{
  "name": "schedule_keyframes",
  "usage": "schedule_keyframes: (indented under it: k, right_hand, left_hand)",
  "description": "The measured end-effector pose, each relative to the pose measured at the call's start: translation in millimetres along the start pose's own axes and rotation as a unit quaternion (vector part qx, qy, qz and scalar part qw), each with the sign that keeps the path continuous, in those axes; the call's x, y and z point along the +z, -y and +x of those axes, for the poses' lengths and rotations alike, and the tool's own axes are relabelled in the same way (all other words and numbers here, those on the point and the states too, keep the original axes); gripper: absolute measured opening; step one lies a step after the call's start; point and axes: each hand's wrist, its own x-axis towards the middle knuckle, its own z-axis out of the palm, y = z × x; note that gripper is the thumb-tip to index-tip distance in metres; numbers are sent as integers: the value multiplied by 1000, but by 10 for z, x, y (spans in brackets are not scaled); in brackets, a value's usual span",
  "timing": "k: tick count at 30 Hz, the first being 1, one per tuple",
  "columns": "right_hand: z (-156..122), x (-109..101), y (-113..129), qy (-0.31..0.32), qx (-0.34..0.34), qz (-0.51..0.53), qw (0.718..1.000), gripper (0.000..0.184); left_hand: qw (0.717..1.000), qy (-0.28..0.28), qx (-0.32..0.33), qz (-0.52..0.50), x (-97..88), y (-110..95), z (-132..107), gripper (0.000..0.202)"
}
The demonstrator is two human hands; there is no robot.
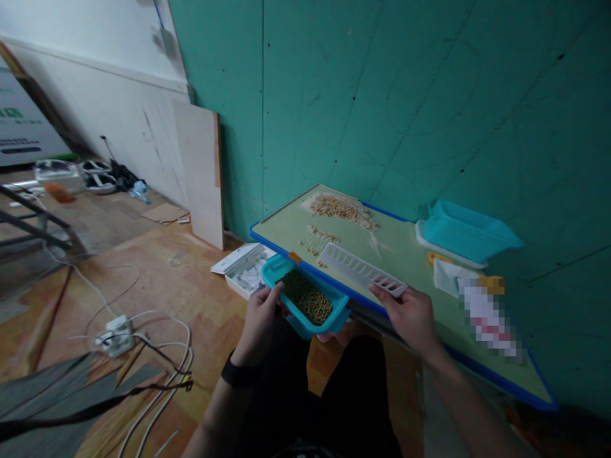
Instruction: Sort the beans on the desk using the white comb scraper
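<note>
My left hand [260, 318] grips the near left side of a small blue tray [334, 304] full of green beans [306, 297], held just below the table's front edge. My right hand [407, 313] pinches the near end of a long white slotted scraper [359, 268] that lies flat on the green table [401, 254]. A pile of yellow beans [341, 207] sits at the table's far corner, with a loose trail of beans [321, 236] between the pile and the scraper.
A larger blue container [465, 232] on a white lid stands at the table's right against the green wall. A white cloth [449, 275] lies beside it. An open white box [245, 270] is on the floor left of the table. A power strip [116, 334] with cables lies on the wooden floor.
</note>
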Motion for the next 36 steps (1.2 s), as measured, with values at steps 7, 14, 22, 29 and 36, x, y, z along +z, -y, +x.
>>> schedule_keyframes:
  k: [7,14,22,29,36]
  right_hand:
    - [77,58,10,-26,5,17,999,27]
    - [238,100,-108,-43,40,12,998,34]
    - [294,143,-51,-22,41,21,999,35]
    - [346,204,12,-17,23,35,999,33]
    - [401,179,-2,-27,22,30,999,33]
  left_hand:
    - [1000,-10,-2,-9,-28,-30,32,47]
    - [1000,-16,-6,-23,-46,-85,23,45]
    - [1000,-9,0,-21,-70,-106,28,44]
    - [1000,-23,0,-13,-78,-125,57,44]
    - [1000,-18,9,-3,-91,-124,53,43]
